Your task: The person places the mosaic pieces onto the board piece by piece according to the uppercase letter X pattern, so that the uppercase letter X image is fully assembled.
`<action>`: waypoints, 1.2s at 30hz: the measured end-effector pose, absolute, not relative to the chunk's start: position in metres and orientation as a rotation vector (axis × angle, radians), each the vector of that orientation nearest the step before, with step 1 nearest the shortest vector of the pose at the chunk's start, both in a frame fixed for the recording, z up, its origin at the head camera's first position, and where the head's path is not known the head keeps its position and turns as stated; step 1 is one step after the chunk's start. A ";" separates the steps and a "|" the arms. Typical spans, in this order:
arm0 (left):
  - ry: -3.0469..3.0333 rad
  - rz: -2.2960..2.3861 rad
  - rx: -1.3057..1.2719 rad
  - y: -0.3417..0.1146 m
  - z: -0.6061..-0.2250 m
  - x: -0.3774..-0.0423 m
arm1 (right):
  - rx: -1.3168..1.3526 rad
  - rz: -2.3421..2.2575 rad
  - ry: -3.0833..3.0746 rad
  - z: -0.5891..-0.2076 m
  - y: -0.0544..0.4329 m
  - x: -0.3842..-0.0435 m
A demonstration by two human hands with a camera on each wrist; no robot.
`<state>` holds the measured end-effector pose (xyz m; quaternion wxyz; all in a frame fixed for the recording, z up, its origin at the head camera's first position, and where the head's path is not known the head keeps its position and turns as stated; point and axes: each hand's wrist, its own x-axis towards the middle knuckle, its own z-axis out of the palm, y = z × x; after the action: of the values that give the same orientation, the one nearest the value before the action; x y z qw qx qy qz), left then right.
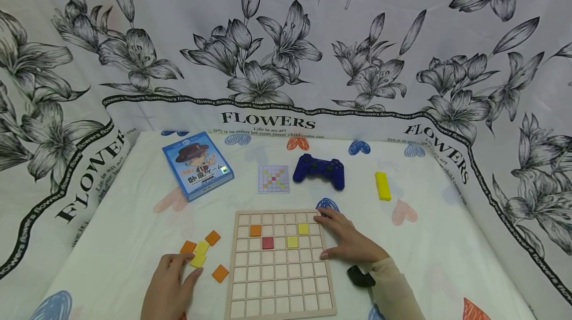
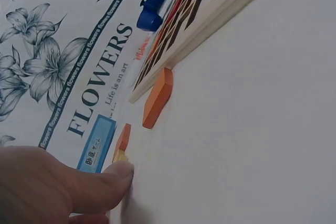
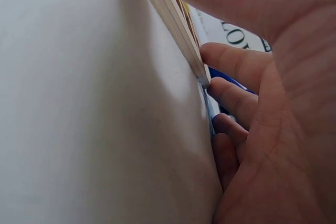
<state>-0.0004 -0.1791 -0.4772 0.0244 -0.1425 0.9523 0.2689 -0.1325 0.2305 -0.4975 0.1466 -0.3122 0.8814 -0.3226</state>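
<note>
The person's left hand (image 1: 169,280) is at the loose pieces left of the board, its thumb and index finger close about a flat yellow square tile (image 1: 197,261). Whether they already pinch it cannot be told. The step in hand looks like lifting this tile, which lies against a second flat yellow square tile (image 1: 202,247) on its far side; a pinch on opposite edges, then a straight lift, should leave that neighbour undisturbed.

The right hand (image 1: 350,238) is spread wide, fingertips and thumb touching the right edge of the square pale wooden grid board (image 1: 267,274). Light, steady contact there should suit best: a hard push could slide the board left towards a loose flat orange square tile (image 1: 220,273) just beside it.

In the far rows sit an orange tile (image 1: 255,230), a red tile (image 1: 267,243) and two yellow tiles (image 1: 292,242). Any placing is best lowered flat into one cell, clear of the raised dividers, and checked against the small white printed grid card (image 1: 274,179) beyond the board's far edge.
</note>
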 end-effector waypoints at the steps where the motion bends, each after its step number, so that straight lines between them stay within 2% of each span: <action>1: 2.947 0.825 -0.447 -0.179 -0.478 -0.001 | -0.899 -0.930 2.536 -0.498 0.231 -0.132; 12: 2.938 0.771 -0.454 -0.176 -0.478 -0.005 | -0.935 -0.923 2.559 -0.503 0.233 -0.135; 25: 2.831 0.878 -0.508 -0.171 -0.462 -0.001 | -0.925 -0.946 2.539 -0.501 0.231 -0.134; 30: 2.879 1.030 -0.325 -0.150 -0.448 -0.006 | -0.931 -0.927 2.546 -0.500 0.231 -0.134; 36: 2.950 1.098 0.077 -0.111 -0.446 -0.029 | -0.926 -0.925 2.551 -0.501 0.232 -0.134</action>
<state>-0.0292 -0.1109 -0.4462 -0.0034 0.0244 0.9368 0.3489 -0.1344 0.2317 -0.5009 0.1368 -0.3199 0.8814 -0.3195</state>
